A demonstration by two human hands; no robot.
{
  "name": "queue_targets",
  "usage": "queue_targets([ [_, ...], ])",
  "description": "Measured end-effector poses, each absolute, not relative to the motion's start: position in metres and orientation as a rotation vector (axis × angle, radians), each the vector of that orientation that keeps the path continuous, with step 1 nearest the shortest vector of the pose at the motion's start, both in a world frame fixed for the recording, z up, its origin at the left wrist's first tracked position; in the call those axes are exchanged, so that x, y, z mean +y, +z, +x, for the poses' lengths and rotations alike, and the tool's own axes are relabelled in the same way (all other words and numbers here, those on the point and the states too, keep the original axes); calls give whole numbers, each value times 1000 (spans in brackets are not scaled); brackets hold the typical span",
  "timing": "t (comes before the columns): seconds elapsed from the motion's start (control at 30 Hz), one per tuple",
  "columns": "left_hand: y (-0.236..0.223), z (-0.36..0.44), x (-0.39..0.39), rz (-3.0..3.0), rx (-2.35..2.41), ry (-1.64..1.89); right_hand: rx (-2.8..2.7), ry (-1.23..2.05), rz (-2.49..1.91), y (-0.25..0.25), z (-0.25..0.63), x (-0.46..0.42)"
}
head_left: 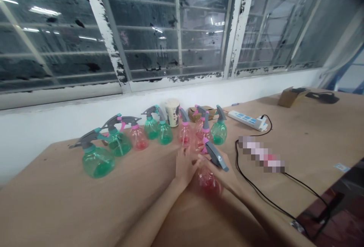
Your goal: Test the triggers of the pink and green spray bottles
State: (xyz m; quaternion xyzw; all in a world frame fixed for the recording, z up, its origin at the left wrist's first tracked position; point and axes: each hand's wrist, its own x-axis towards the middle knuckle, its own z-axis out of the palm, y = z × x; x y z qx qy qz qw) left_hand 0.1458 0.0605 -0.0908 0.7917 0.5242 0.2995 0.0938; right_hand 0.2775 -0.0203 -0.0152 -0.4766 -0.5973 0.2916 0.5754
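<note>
A pink spray bottle (209,181) with a grey trigger head stands tilted near me, red liquid inside. My right hand (224,171) is closed around its neck, just under the head. My left hand (184,165) lies close to its left side, fingers apart and stretched toward the row of bottles; the thumb side comes near the right fingers. Whether it touches the bottle is blurred. Just beyond my hands are more pink spray bottles (185,133), partly overlapping one another. A green spray bottle (218,131) stands to their right.
Several green spray bottles (98,161) and a pink one (138,137) stand to the left. A paper cup (172,113) is by the wall. At right lie a power strip (247,120), a black cable (250,182), a blurred-out item (261,154) and a cardboard box (290,97).
</note>
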Motion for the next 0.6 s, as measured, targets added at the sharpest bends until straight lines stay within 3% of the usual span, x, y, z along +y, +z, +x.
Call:
queue_targets([
  [0.3,-81,39,12,2120,1605,858,-1404,607,-1087,-21,257,14],
  [0.6,-80,24,10,1962,1586,908,-1406,600,-969,-18,225,49],
])
